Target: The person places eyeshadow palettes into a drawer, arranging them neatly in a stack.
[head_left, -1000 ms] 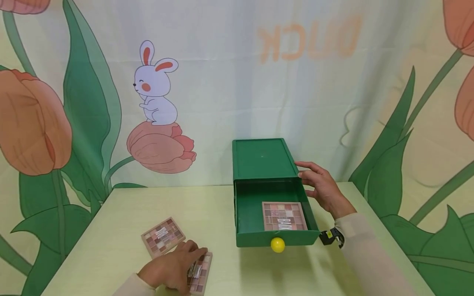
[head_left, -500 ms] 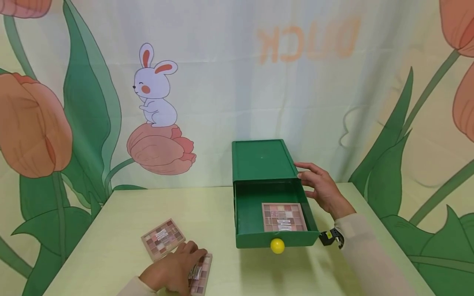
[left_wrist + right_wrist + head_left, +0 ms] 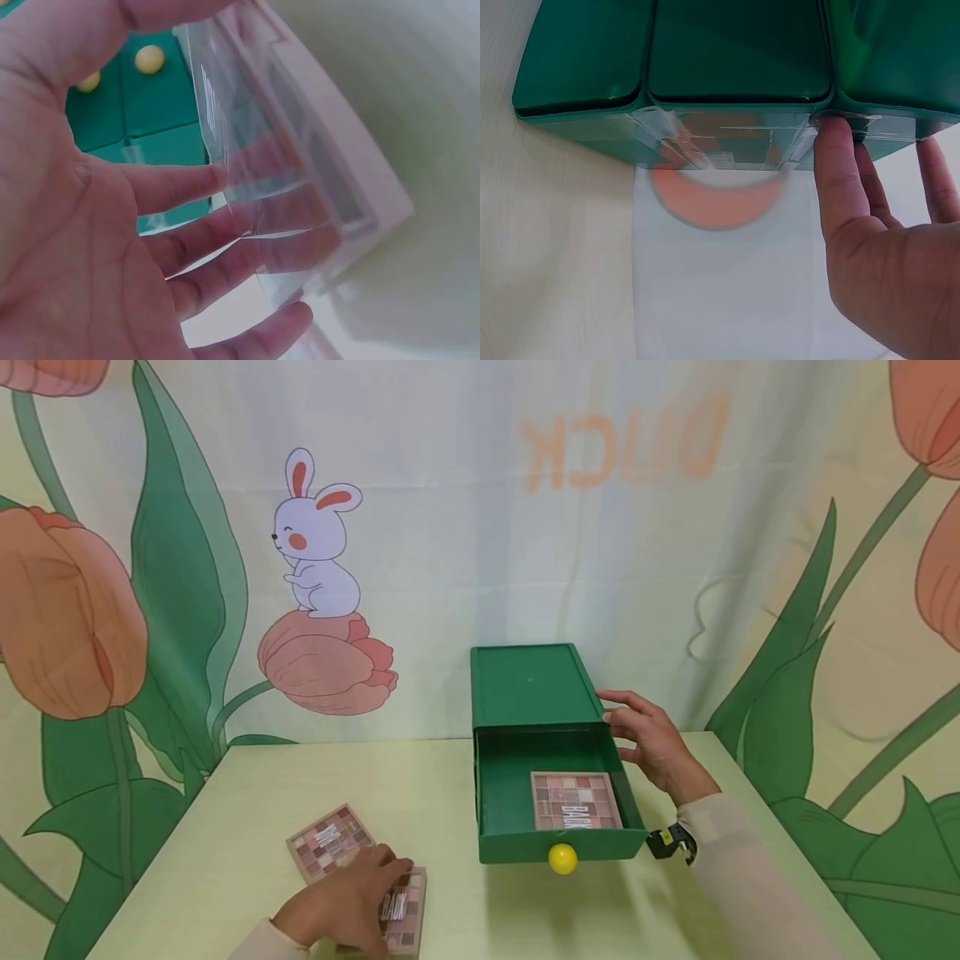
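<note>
Near the table's front edge, my left hand holds an eyeshadow palette between thumb and fingers. In the left wrist view, the fingers lie along that palette's clear lid, and its pale frame stands tilted. Partly behind this hand, a second palette lies on the table. A third palette lies in the pulled-out drawer of a green cabinet. My right hand touches the cabinet's right side with its fingertips; in the right wrist view, these fingers meet its taped edge.
A yellow knob sticks out from the drawer front. More green drawers with yellow knobs show in the left wrist view. Behind the table hangs a curtain printed with tulips and a rabbit. A black wrist device sits by the right sleeve.
The left hand and the palette in it have shifted slightly left, with the palette's near edge now showing. The right hand, the cabinet and the drawer stay where they were.
</note>
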`<move>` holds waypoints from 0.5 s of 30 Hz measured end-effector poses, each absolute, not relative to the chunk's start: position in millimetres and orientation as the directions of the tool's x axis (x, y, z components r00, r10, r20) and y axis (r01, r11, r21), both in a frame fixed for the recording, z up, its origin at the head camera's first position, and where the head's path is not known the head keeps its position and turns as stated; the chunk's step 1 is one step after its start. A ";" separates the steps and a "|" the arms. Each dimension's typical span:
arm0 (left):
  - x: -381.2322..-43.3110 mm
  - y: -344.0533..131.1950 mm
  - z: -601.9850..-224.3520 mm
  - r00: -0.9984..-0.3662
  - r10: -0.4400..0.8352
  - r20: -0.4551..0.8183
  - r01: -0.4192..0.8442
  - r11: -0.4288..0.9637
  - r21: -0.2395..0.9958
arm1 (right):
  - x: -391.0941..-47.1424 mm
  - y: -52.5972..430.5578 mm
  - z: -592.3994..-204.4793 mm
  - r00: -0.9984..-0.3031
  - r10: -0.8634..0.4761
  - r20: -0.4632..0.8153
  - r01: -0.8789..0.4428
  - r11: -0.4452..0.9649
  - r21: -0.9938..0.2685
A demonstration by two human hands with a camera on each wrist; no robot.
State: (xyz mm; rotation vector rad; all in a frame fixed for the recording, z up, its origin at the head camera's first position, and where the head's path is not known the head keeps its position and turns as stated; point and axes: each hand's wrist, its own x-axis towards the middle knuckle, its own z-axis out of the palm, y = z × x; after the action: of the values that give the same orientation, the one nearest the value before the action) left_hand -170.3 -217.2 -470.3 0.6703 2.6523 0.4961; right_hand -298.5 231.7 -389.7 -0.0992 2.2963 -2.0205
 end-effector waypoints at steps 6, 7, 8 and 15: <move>-174.6 -222.4 -457.7 -0.831 0.509 -0.222 0.383 0.815 0.435 | -296.9 232.9 -390.1 -0.994 -0.112 -0.014 -0.001 0.130 -0.992; -175.5 -223.2 -454.7 -0.834 0.507 -0.216 0.384 0.815 0.434 | -296.9 233.0 -390.1 -0.993 -0.113 -0.014 -0.001 0.130 -0.992; -176.2 -223.8 -451.6 -0.838 0.503 -0.211 0.384 0.819 0.428 | -297.1 233.1 -390.0 -0.994 -0.112 -0.014 -0.001 0.131 -0.991; -180.9 -225.5 -427.5 -0.862 0.471 -0.187 0.389 0.852 0.351 | -297.9 232.5 -389.8 -0.994 -0.107 -0.016 0.001 0.133 -0.991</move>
State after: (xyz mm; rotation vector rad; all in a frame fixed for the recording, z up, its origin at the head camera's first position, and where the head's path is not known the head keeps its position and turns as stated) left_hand -180.9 -225.5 -427.5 0.6537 2.7617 0.4422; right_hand -297.9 232.5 -389.8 -0.1078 2.3012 -2.0122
